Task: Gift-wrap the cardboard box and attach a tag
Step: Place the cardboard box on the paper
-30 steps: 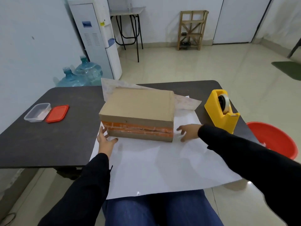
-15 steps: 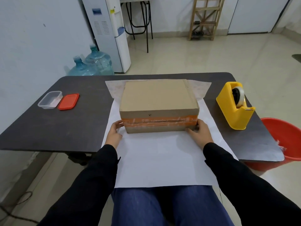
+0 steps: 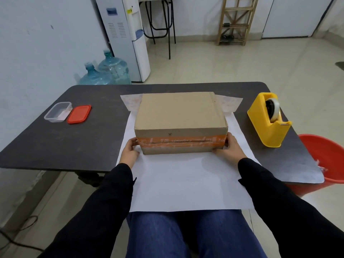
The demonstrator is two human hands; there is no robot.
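Single head cam, wide-angle, fwd and steeply down over table [image 3: 61, 144], close above lap, room beyond.

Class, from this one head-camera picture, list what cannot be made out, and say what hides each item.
All in the head view:
- Print on the orange tape across the cardboard box: too blurred to read.
- The box's far side and the wrapping paper beneath it: hidden by the box.
- The red bucket: cut by the right edge, partly behind the table.
- The clear container: contents too small to tell.
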